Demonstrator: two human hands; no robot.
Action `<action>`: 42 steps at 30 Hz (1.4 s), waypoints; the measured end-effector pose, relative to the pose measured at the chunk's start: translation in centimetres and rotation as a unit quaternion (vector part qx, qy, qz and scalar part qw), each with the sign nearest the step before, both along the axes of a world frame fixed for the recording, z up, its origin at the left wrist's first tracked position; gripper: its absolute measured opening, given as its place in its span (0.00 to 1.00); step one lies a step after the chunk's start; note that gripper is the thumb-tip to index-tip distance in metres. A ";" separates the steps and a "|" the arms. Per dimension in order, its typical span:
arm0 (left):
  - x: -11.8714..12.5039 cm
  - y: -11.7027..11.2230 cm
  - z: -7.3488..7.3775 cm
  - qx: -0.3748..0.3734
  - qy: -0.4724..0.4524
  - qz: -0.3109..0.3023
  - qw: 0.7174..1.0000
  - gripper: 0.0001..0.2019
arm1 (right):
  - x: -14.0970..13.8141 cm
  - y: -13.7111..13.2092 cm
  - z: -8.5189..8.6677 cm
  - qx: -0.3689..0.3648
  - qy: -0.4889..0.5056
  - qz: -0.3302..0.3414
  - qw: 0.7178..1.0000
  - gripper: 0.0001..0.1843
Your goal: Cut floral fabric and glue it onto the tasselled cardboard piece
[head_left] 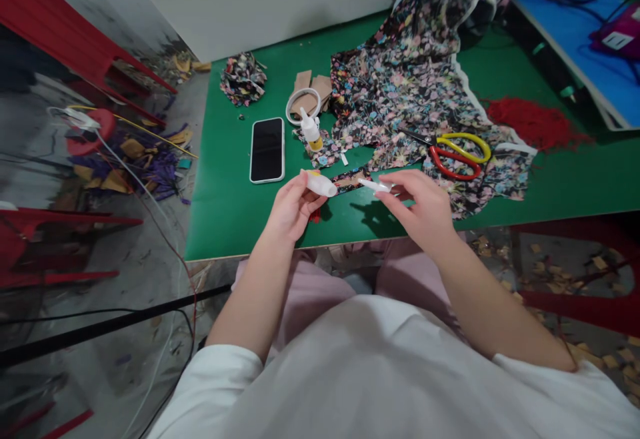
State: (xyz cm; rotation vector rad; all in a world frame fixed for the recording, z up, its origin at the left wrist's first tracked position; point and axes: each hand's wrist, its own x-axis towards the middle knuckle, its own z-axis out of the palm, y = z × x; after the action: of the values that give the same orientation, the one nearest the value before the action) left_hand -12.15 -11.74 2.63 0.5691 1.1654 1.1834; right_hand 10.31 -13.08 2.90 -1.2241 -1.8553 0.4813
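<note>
My left hand (pixel 293 207) is closed around a small white glue bottle (pixel 321 184), tilted with one end toward the right. Opposite it, my right hand (pixel 417 202) pinches a white pointed nozzle cap (pixel 375 185), its tip toward the bottle but apart from it. Beneath and between the two lies a small strip of floral fabric (pixel 350 180) with a brownish patch. Another glue bottle (pixel 311 131) stands just beyond, upright with a white nozzle. Scissors (pixel 457 152) with one yellow and one red handle rest on the large floral cloth (pixel 400 85) to the right.
On the green table (pixel 225 192) are a phone (pixel 267 150), a tape roll (pixel 290 107), brown card pieces (pixel 323 85), a fabric bundle (pixel 243 79) and red threads (pixel 533 122). A blue board (pixel 575 32) with cables lies at right. Red stools (pixel 90 39) and scraps are around.
</note>
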 end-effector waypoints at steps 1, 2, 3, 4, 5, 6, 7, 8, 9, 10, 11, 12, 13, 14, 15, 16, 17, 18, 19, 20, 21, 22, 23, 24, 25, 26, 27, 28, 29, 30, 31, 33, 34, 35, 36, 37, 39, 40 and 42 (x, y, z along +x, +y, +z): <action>0.0 0.1 0.1 -0.002 -0.005 0.003 1.000 0.13 | -0.2 -0.2 0.4 -0.002 0.017 0.006 1.000 0.11; 0.1 0.1 0.2 -0.003 -0.010 0.007 1.000 0.12 | -0.3 -0.4 0.7 0.002 0.029 0.016 0.999 0.11; 0.1 0.2 0.3 -0.004 -0.013 0.010 1.000 0.12 | -0.5 -0.6 1.0 0.010 0.036 0.029 0.999 0.10; 0.1 0.2 0.4 -0.004 -0.013 0.014 1.000 0.12 | -0.8 -0.7 1.3 0.022 0.036 0.044 0.998 0.10; 0.2 0.2 0.5 -0.004 -0.011 0.018 1.000 0.12 | -1.0 -0.8 1.5 0.036 0.030 0.059 0.997 0.10; 0.2 0.3 0.6 -0.004 -0.005 0.021 1.000 0.12 | -1.3 -0.8 1.7 0.053 0.019 0.072 0.996 0.10; 0.3 0.2 0.7 -0.004 0.002 0.023 1.000 0.12 | -1.6 -0.7 1.8 0.069 0.004 0.080 0.994 0.09; 0.3 0.2 0.8 -0.003 0.010 0.025 1.000 0.12 | -1.9 -0.6 1.8 0.085 -0.012 0.085 0.993 0.09; 0.4 0.2 0.8 -0.001 0.017 0.026 1.000 0.13 | -2.1 -0.5 1.8 0.102 -0.026 0.087 0.991 0.08; 0.4 0.1 0.9 0.001 0.025 0.026 0.999 0.13 | -2.4 -0.3 1.6 0.118 -0.037 0.088 0.988 0.08; 0.4 0.0 0.9 0.003 0.033 0.027 0.999 0.14 | -2.6 -0.2 1.4 0.135 -0.045 0.089 0.986 0.08; 0.4 0.0 0.9 0.005 0.041 0.028 0.999 0.14 | -2.8 0.0 1.2 0.154 -0.052 0.092 0.982 0.09; 0.5 -0.1 0.9 0.007 0.048 0.030 0.998 0.15 | -2.9 0.2 1.0 0.174 -0.058 0.095 0.978 0.09; 0.5 -0.1 0.9 0.009 0.056 0.032 0.998 0.15 | -3.0 0.4 0.7 0.195 -0.062 0.096 0.974 0.10; 0.5 -0.1 0.9 0.011 0.064 0.034 0.997 0.16 | -3.1 0.6 0.5 0.214 -0.066 0.097 0.970 0.10; 0.5 -0.1 1.0 0.013 0.072 0.034 0.997 0.16 | -3.1 0.7 0.4 0.229 -0.071 0.097 0.966 0.11; 0.5 -0.1 1.0 0.017 0.079 0.035 0.996 0.16 | -3.2 0.9 0.2 0.238 -0.077 0.097 0.963 0.11; 0.5 -0.1 1.1 0.020 0.085 0.036 0.995 0.16 | -3.2 1.1 0.2 0.242 -0.082 0.096 0.962 0.11; 0.6 -0.1 1.3 0.025 0.091 0.037 0.995 0.16 | -3.3 1.2 0.2 0.239 -0.088 0.095 0.962 0.11; 0.6 -0.1 1.4 0.031 0.095 0.039 0.994 0.16 | -3.4 1.3 0.2 0.230 -0.092 0.095 0.964 0.11; 0.6 -0.1 1.6 0.037 0.100 0.041 0.993 0.16 | -3.4 1.5 0.2 0.213 -0.094 0.093 0.968 0.10; 0.6 -0.1 1.7 0.044 0.106 0.043 0.993 0.16 | -3.5 1.6 0.3 0.194 -0.091 0.089 0.973 0.10; 0.6 -0.1 1.8 0.051 0.112 0.045 0.991 0.15 | -3.6 1.7 0.4 0.171 -0.081 0.084 0.978 0.09; 0.5 0.0 2.0 0.058 0.119 0.048 0.990 0.15 | -3.7 1.7 0.5 0.147 -0.064 0.082 0.984 0.08; 0.5 0.0 2.1 0.065 0.125 0.050 0.989 0.15 | -3.7 1.8 0.6 0.120 -0.039 0.084 0.988 0.08; 0.4 0.0 2.2 0.071 0.129 0.051 0.988 0.15 | -3.7 1.9 0.6 0.091 -0.007 0.089 0.992 0.07; 0.3 0.0 2.2 0.076 0.131 0.051 0.987 0.14 | -3.7 1.9 0.7 0.062 0.028 0.097 0.993 0.07; 0.3 0.0 2.3 0.079 0.132 0.051 0.987 0.14 | -3.7 1.9 0.7 0.034 0.064 0.102 0.992 0.07; 0.2 0.1 2.3 0.081 0.132 0.051 0.987 0.14 | -3.7 1.8 0.7 0.014 0.093 0.099 0.991 0.08; 0.1 0.1 2.3 0.082 0.131 0.051 0.987 0.13 | -3.7 1.8 0.7 0.002 0.114 0.090 0.989 0.08; 0.1 0.1 2.4 0.082 0.131 0.053 0.987 0.13 | -3.7 1.7 0.7 0.002 0.123 0.074 0.990 0.08; 0.1 0.1 2.4 0.080 0.131 0.055 0.987 0.13 | -3.8 1.5 0.6 0.027 0.109 0.043 0.993 0.08; 0.1 0.0 2.4 0.077 0.132 0.054 0.987 0.13 | -3.9 1.4 0.5 0.043 0.092 0.034 0.994 0.08; 0.2 0.0 2.4 0.074 0.134 0.053 0.987 0.13 | -4.0 1.3 0.5 0.058 0.074 0.031 0.995 0.07; 0.2 0.0 2.4 0.072 0.137 0.053 0.987 0.13 | -4.0 1.3 0.5 0.069 0.057 0.033 0.995 0.07; 0.3 0.0 2.4 0.072 0.139 0.053 0.986 0.14 | -4.1 1.4 0.4 0.076 0.044 0.037 0.995 0.07; 0.4 0.0 2.3 0.076 0.142 0.054 0.985 0.15 | -4.1 1.6 0.4 0.081 0.030 0.053 0.995 0.07; 0.4 0.0 2.2 0.080 0.142 0.054 0.985 0.15 | -4.1 1.7 0.4 0.080 0.027 0.062 0.994 0.07; 0.4 0.1 2.0 0.087 0.141 0.053 0.985 0.15 | -3.9 1.9 0.3 0.061 0.029 0.076 0.995 0.09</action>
State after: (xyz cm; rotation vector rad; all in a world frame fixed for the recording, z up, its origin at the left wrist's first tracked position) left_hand -11.72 -11.65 4.65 0.8367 1.3519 1.3359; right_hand 6.40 -11.17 3.16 -0.9830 -1.9076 0.4734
